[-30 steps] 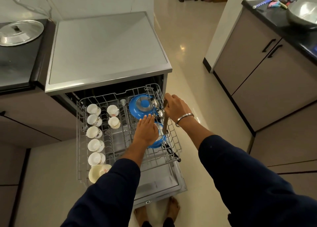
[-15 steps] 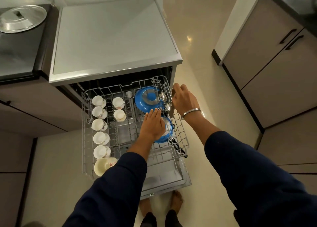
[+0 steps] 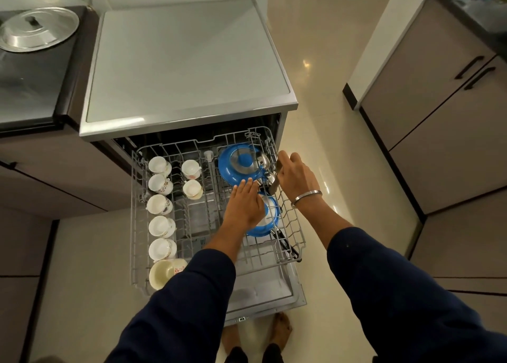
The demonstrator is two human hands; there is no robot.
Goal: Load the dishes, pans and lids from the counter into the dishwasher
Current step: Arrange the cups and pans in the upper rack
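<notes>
Dishwasher (image 3: 189, 61) open, upper wire rack (image 3: 295, 225) pulled out toward the person. Left hand (image 3: 245, 205) flat, fingers straight and together, palm down on the blue pan (image 3: 270, 223) at the near right of the rack; pan's black handle (image 3: 286, 246) points near-right. Right hand (image 3: 297, 175) at the rack's right edge, fingers curled round a dark utensil handle (image 3: 274, 188); a metal bangle (image 3: 306, 198) sits on that wrist. Steel ladles or spoons (image 3: 264, 165) lie just beside the right hand, touching the blue lid (image 3: 238, 168) in the far right of the rack; whether the gripped handle belongs to one of them, can't tell. White cups (image 3: 160, 205) in a column along the rack's left side, two more (image 3: 192, 179) in the next row, a cream mug (image 3: 164, 273) at the near left corner. Steel lid (image 3: 38, 29) on the dark counter (image 3: 30, 88) far left, well apart from the rack. Bare feet (image 3: 282, 329) visible on the floor below the open door (image 3: 274, 294).
</notes>
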